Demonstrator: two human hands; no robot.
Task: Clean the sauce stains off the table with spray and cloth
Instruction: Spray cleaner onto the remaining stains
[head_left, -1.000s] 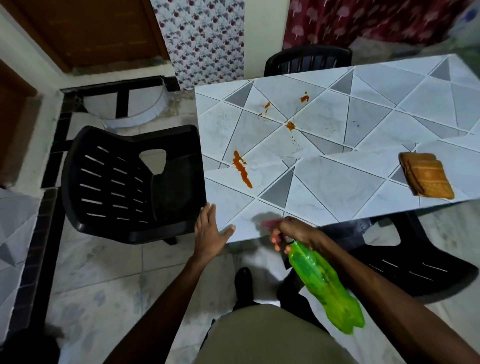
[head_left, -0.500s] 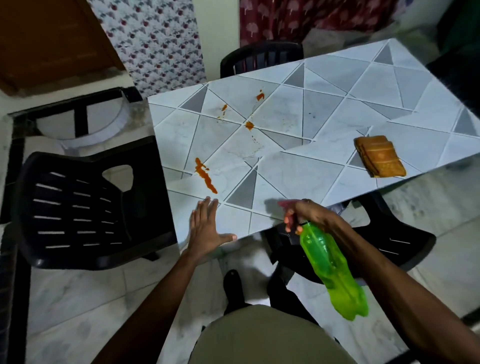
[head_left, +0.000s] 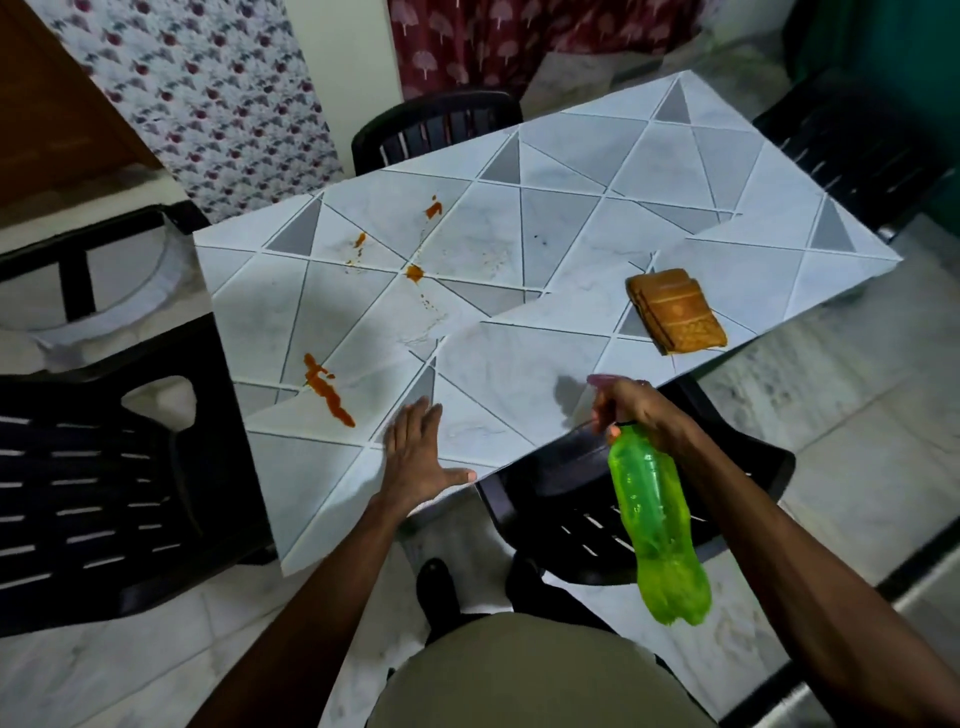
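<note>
Head view, person standing at the near edge of the tiled table (head_left: 571, 249).

Spray bottle (head_left: 654, 525): translucent green plastic with a pink spray head (head_left: 600, 380). It is held at the table's near edge. The spray head reaches just over the tabletop, and the body slants down and away from the table, above a black chair (head_left: 566, 514) tucked under that edge.

Right hand (head_left: 636, 408): fingers curled round the bottle's neck and spray head, gripping it.

Left hand (head_left: 418, 457): laid flat on the tabletop close to the near edge, fingers straight and thumb spread. It holds nothing and is apart from the right hand.

Sauce stains: the largest streak (head_left: 327, 389) lies on the table near its left edge, just beyond and left of the left hand's fingertips without touching them. Three smaller spots (head_left: 414, 273) (head_left: 359, 240) (head_left: 434, 209) sit farther in, toward the table's far left part, well apart from both hands.

Cloth (head_left: 675, 312): orange-brown and folded, lying on the table at its right near edge. It is beyond the right hand and neither hand touches it.

A second black chair (head_left: 104, 493) stands at the table's left side and a third (head_left: 436, 124) at its far edge.
</note>
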